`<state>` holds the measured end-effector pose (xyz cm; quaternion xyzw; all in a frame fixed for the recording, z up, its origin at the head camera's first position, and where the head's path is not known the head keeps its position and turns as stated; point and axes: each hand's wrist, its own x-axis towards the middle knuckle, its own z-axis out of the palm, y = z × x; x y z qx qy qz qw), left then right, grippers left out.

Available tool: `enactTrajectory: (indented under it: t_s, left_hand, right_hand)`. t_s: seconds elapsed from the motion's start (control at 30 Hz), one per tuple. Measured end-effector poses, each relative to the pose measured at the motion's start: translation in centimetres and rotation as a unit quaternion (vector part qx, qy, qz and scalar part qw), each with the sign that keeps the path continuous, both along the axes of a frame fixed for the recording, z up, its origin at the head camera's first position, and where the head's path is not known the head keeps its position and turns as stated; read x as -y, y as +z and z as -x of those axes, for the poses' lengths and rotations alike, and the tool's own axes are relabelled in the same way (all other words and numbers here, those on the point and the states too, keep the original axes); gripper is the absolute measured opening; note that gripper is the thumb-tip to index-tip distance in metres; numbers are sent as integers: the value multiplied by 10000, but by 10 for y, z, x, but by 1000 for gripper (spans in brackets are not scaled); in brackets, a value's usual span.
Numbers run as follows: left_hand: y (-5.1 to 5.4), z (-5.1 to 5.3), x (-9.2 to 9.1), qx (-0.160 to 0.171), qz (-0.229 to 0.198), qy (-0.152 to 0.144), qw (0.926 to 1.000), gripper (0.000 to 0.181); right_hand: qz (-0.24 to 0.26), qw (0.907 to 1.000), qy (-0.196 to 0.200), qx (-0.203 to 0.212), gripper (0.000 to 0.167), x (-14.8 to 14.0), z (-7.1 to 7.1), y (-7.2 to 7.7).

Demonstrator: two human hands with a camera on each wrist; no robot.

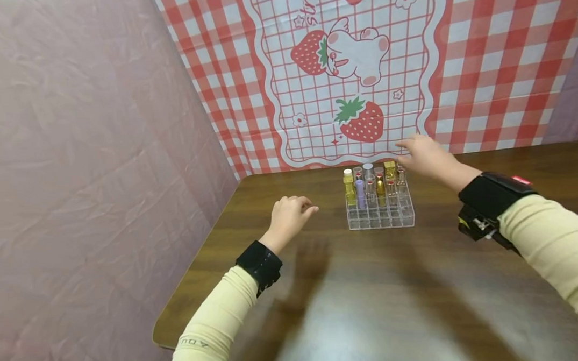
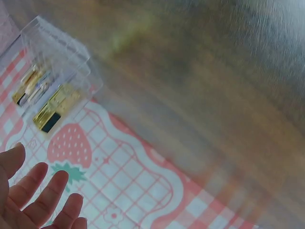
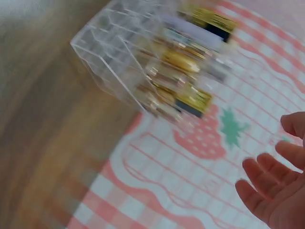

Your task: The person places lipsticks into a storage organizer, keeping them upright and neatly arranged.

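Observation:
A clear lipstick organizer (image 1: 381,226) stands towards the back of the table. Its rear compartments hold several lipstick tubes, among them a purple tube (image 1: 360,193), a gold tube (image 1: 380,190) and a gold square-capped tube (image 1: 389,169). Above the organizer's back right corner hovers my right hand (image 1: 425,157); its fingers are loosely bent and hold nothing, as the right wrist view also shows. My left hand (image 1: 289,218) is in the air left of the organizer, apart from it. Relaxed, spread fingers (image 2: 50,195) with nothing in them appear in the left wrist view.
The brown wooden table (image 1: 361,297) reaches a rounded left edge. Behind it hangs a red-and-white checked cloth (image 1: 492,65) with strawberry prints. A pale pink curtain (image 1: 86,166) covers the left side. The organizer's front compartments look vacant.

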<state>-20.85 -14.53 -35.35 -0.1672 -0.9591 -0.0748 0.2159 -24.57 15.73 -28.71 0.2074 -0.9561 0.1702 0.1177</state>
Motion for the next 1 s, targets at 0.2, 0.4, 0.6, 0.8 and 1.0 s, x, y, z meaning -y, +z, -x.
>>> enactTrajectory:
  t_s: [0.2,0.4,0.6,0.8,1.0]
  left_hand:
    - [15,3,4,-97,-55,20,9999,28]
    - [16,1,2,129,71,235,9996,36]
    - [8,0,1,691,112,485,9964,49]
    - [2,-2,2,1036,-70,634,9926,63]
    - [-5,-3,2,1363,-153,842,9870,77]
  right_hand:
    - [145,9949,-413,-908,49,-23,-18,16]
    - [126,9862,-527,-1567,54,-42,-31,3]
    - [115,9860,-601,-1551,68,-53,-41,-23]
    - [383,9898,-665,-1196,74,-56,-44,-41]
    - [527,9907,-774,-983,78,-58,-43,-53]
